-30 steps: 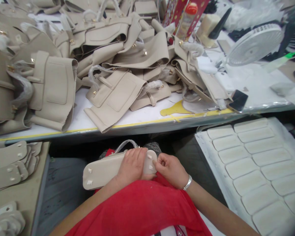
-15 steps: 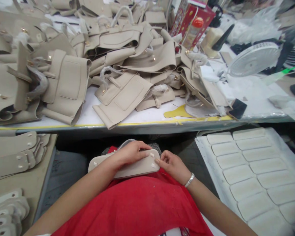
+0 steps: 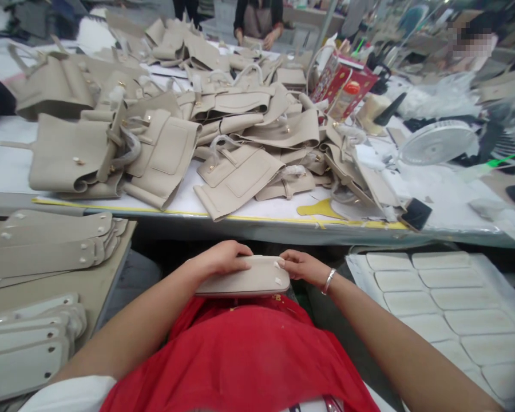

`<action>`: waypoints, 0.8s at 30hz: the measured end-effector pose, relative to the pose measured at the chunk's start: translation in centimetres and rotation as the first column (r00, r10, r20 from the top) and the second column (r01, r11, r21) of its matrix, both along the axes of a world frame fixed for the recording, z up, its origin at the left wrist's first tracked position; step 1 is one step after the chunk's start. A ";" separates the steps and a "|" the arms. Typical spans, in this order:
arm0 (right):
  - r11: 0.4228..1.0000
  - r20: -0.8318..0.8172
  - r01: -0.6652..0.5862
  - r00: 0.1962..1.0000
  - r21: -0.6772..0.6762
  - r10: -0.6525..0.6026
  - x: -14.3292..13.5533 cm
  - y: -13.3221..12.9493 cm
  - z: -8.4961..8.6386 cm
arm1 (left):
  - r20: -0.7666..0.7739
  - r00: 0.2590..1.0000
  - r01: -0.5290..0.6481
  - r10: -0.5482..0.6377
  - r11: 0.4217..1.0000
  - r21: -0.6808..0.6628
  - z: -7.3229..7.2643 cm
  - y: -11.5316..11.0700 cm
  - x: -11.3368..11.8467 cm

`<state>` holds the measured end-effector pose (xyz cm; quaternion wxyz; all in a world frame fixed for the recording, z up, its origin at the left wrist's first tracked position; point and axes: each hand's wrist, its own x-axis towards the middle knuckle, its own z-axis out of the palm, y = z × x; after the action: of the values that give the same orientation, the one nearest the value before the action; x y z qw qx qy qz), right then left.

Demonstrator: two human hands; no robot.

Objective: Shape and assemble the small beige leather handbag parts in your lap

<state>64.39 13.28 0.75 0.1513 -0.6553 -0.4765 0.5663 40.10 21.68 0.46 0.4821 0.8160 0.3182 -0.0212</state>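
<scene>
A beige oblong panel (image 3: 253,278) with rounded corners and small white tabs at its right end lies over the red apron (image 3: 257,349). My left hand (image 3: 227,258) grips its upper left part, fingers closed over the top edge. At the upper right corner, by a white tab, my right hand (image 3: 300,266) pinches the panel's edge. A silver bracelet (image 3: 328,281) is on my right wrist.
Beige bag pieces (image 3: 240,177) are heaped on the table (image 3: 180,214) ahead. Stacked straps (image 3: 47,240) lie at the left, a board of pale panels (image 3: 502,286) at the right. A fan (image 3: 438,143) stands back right. People are beyond the table.
The view has tilted up and shifted left, showing people at the back. The panel sits more level, and my right hand has moved from beside its lower tabs to its upper right corner.
</scene>
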 end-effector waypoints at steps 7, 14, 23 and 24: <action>0.898 0.339 -0.438 0.841 -0.029 0.421 -2.6 4.7 1.8 | -0.069 0.981 -0.187 0.180 0.976 -0.114 -0.9 0.5 -10.7; 0.687 0.480 -0.725 0.586 -0.049 0.653 -14.2 7.8 1.7 | 0.068 0.918 -0.355 0.390 0.887 -0.294 -2.5 -0.9 -12.6; 0.687 0.675 -0.724 0.537 0.061 0.506 -11.4 3.6 1.4 | 0.139 0.835 -0.462 0.533 0.815 -0.351 -3.0 -3.7 -12.7; 0.705 0.687 -0.705 0.550 0.077 0.475 -9.9 3.0 1.4 | 0.139 0.818 -0.484 0.557 0.800 -0.355 -3.0 -4.0 -12.7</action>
<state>54.52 16.25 2.20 -0.1051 -0.5624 -0.7839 0.2413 27.39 17.69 -2.58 0.6229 0.6083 0.4645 0.1618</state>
